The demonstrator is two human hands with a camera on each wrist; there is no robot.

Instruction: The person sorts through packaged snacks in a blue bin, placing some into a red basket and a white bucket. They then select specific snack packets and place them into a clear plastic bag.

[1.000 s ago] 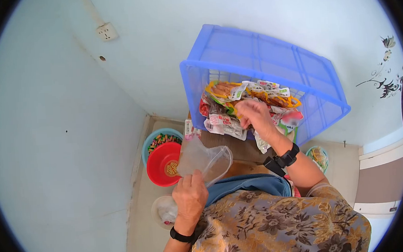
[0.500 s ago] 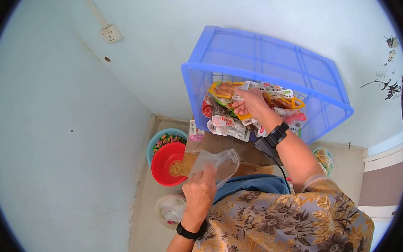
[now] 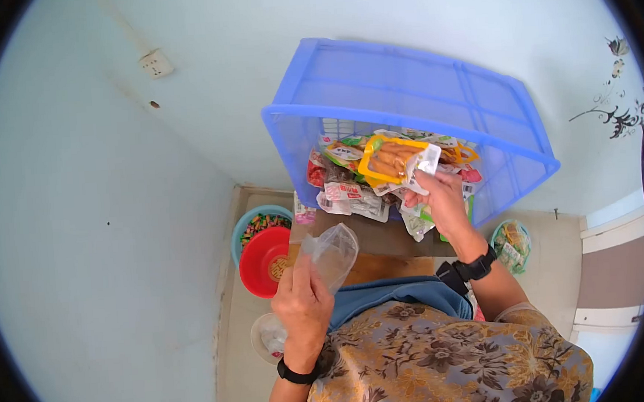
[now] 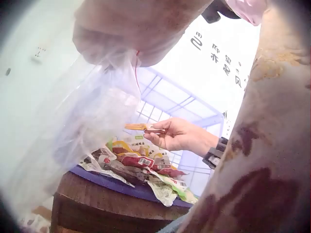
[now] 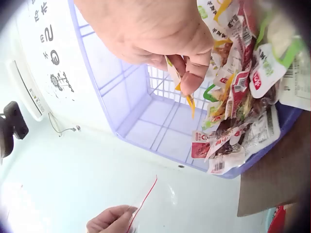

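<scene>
My left hand (image 3: 302, 302) grips a clear plastic bag (image 3: 334, 259) near its edge; a red line runs along that edge in the left wrist view. Between thumb and fingers, my right hand (image 3: 444, 202) pinches a yellow-edged snack packet (image 3: 392, 158) by its white end. Long orange-brown pieces show through its window. The packet is held over a pile of other snack packets (image 5: 238, 82) at the mouth of a blue plastic crate (image 3: 418, 77). In the left wrist view the packet (image 4: 136, 127) appears edge-on, above the pile.
The crate lies on its side on a brown wooden stand (image 4: 102, 201) against the wall. To the left are a red bowl (image 3: 256, 268), a light-blue basin (image 3: 239, 232) of small colourful items and a whitish container (image 3: 261, 348). Another basket (image 3: 512, 233) of packets sits at right.
My right hand has taken the yellow-edged packet from the top of the pile and drawn it slightly back to the right. My left hand still holds the bag, now tilted more upright.
</scene>
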